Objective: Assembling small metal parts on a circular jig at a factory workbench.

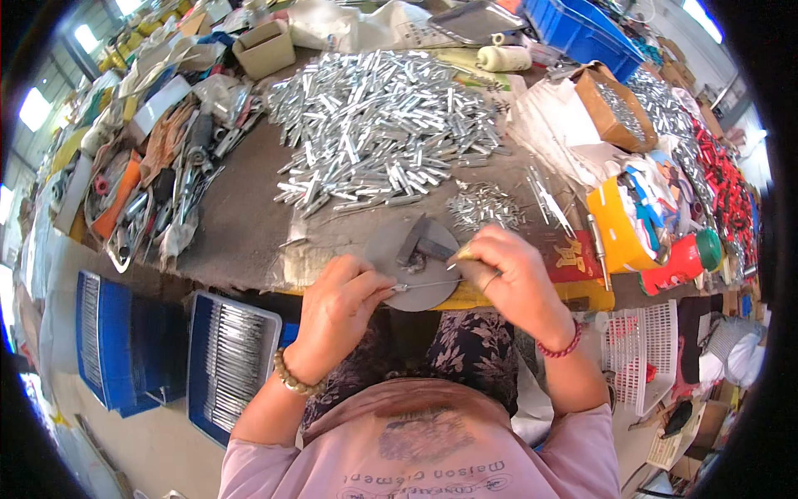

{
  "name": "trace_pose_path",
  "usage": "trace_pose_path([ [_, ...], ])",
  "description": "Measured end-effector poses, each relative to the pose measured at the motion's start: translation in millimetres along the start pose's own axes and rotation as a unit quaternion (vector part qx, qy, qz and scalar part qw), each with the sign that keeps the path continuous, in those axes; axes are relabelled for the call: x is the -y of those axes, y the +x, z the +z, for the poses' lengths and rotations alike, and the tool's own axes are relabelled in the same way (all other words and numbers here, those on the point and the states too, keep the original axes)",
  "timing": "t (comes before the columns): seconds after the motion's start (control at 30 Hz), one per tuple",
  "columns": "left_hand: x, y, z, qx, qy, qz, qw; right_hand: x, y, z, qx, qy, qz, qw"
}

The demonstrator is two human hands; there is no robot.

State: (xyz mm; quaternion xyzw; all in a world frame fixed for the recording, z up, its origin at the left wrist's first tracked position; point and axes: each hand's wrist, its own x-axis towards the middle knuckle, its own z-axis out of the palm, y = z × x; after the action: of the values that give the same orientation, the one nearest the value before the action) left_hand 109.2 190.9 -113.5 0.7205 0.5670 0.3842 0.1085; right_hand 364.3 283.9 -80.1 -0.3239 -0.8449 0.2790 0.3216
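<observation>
My left hand (342, 303) is closed, its thumb and fingertips pinching one end of a thin metal rod (428, 284). The rod reaches across the front of a round grey disc (386, 249) toward my right hand (514, 274). My right fingers are closed too, and a small shiny metal piece (451, 267) pokes out from them. A yellowish covering wraps the tip of a right finger. On the disc stands a dark metal block (428, 241), just beyond the rod. Whether the rod's far end touches my right fingers, I cannot tell.
A large heap of silvery metal tubes (386, 125) covers the table's middle. Small metal pins (486, 206) lie right of the disc. A yellow container (619, 224) and a red jar (669, 262) stand rightward. Blue crates (195, 366) of rods sit below left.
</observation>
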Motion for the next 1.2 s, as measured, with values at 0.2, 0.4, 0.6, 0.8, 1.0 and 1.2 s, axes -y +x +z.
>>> trace_pose_path([
  [0.2,2.2,-2.3,1.6,-0.009,0.003,0.005,1.0,18.9,7.4,39.0,0.016,-0.05,-0.076,0.996],
  [0.4,5.2,1.1,3.1,-0.02,0.001,0.01,1.0,17.4,16.2,45.2,0.038,-0.066,-0.088,0.993],
  [0.6,0.3,2.2,1.5,-0.023,0.009,0.021,0.999,30.5,20.3,36.0,0.052,-0.181,-0.128,0.974],
  [0.8,-1.9,-5.0,-5.1,0.006,0.019,0.016,1.0,43.7,13.0,44.3,0.095,-0.273,-0.181,0.94],
  [1.0,-2.7,-3.2,-8.2,0.011,0.019,0.021,1.0,48.9,12.6,47.0,0.07,-0.285,-0.193,0.936],
  [1.2,4.3,-1.9,-3.0,0.004,0.011,0.032,0.999,58.4,19.9,51.7,0.128,-0.383,-0.232,0.885],
])
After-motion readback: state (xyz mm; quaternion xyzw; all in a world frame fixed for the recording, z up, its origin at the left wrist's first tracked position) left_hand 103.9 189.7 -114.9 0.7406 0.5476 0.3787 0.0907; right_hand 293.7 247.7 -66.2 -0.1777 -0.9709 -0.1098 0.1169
